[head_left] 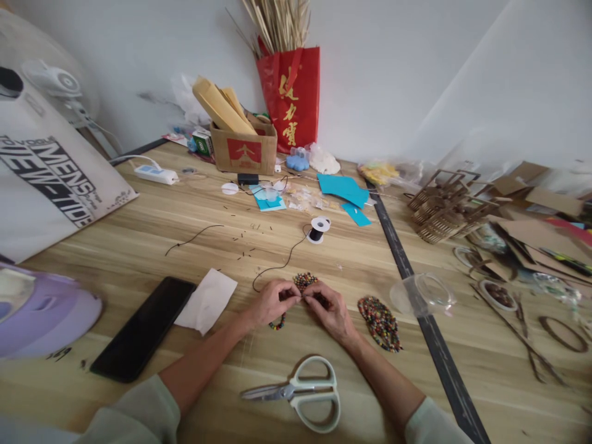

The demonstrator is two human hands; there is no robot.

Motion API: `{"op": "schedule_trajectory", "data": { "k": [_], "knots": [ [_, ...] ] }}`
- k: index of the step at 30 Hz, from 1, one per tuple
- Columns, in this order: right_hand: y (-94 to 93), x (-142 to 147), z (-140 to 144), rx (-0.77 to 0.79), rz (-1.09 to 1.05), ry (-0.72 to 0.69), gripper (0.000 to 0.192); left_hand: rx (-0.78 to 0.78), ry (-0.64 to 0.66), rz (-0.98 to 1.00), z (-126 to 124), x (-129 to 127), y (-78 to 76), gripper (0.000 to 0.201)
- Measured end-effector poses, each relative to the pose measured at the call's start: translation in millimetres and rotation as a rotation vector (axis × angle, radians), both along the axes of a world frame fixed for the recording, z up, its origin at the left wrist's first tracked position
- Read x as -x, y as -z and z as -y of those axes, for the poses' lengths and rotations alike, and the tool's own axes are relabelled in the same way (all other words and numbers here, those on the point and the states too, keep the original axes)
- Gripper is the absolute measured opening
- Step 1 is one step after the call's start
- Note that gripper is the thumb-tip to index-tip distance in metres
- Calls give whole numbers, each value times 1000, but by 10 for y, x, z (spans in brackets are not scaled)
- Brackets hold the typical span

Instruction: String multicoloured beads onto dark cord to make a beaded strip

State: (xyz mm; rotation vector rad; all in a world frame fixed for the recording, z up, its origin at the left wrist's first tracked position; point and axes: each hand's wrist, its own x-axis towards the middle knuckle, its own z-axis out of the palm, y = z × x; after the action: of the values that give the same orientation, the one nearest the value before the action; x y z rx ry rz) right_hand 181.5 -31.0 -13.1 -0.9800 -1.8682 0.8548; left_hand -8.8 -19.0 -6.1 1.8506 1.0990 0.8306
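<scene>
— Head view: both hands meet at the middle of the wooden table (139,246). What is each one doing?

— Left hand (271,302) is curled, fingertips pinched on a beaded strand (277,323) that hangs below it. Right hand (329,310) is curled too, pinching at the same spot; what its fingertips grip is too small to tell.

— Where are the loose beads?

— One pile of beads (304,280) lies just behind the fingers, a larger heap (380,322) just right of the right hand. Black thread (277,266) runs from the hands to a spool (319,229). Scissors (303,392) lie near the forearms.
</scene>
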Motion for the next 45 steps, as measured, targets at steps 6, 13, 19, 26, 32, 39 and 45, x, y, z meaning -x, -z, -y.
{"op": "schedule_trajectory", "data": {
  "k": [6, 13, 19, 26, 32, 39, 45],
  "knots": [
    [-16, 12, 3, -17, 8, -19, 14, 1, -1, -3, 6, 1, 12, 8],
    [-9, 10, -4, -62, 10, -51, 12, -3, -1, -5, 4, -5, 20, 7],
    [10, 10, -13, -81, 22, -60, 13, -5, 8, -9, 8, 1, 16, 7],
    [-23, 27, -8, -78, 26, -63, 14, 11, 10, -21, 8, -2, 1, 8],
    [-35, 33, -10, -93, 20, -77, 13, 7, 8, -28, 10, 0, -2, 8],
    [-12, 30, -5, -98, 23, -81, 12, 7, 7, -47, 2, -1, -27, 7],
    [-37, 43, 0, -126, 34, -79, 13, 25, 10, -47, -6, 1, -3, 6]
  ]
}}
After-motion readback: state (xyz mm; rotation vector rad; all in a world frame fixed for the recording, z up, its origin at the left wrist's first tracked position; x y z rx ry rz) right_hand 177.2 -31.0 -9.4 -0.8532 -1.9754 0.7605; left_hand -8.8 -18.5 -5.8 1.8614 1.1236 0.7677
